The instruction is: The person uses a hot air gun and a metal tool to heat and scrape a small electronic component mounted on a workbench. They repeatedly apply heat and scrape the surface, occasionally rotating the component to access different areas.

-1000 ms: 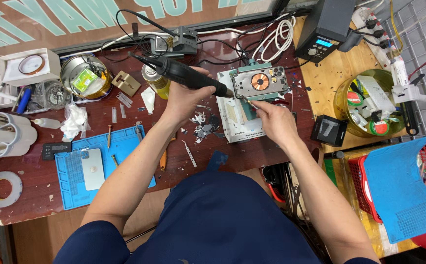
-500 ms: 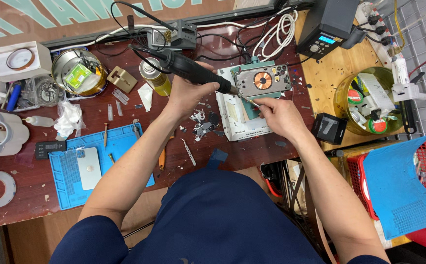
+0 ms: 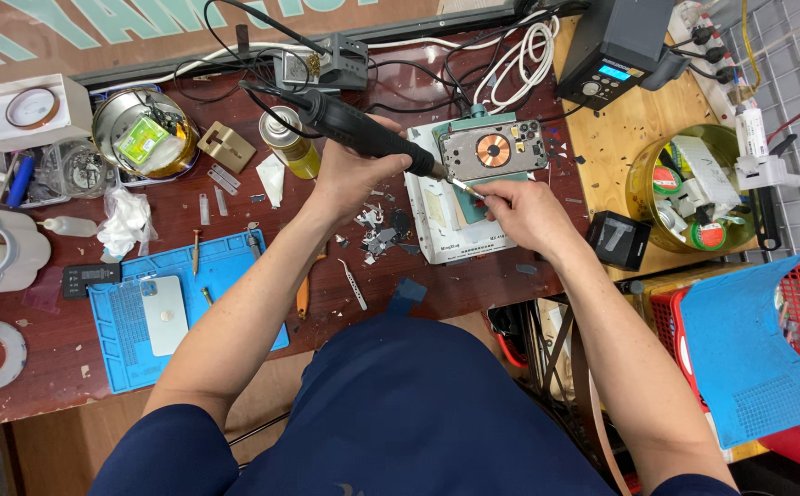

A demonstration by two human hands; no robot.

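Left hand [image 3: 352, 179] fingers clamped on the black heat tool [image 3: 363, 133], right hand [image 3: 524, 213] fingers pinching a thin pick [image 3: 467, 189] at the opened phone [image 3: 494, 149] near the bench's far edge.

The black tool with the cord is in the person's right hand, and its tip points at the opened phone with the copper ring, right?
Not quite. The black corded tool is in the left hand, as the head view shows. Its tip does point at the opened phone with the copper ring. The right hand holds a thin tool beside the phone instead.
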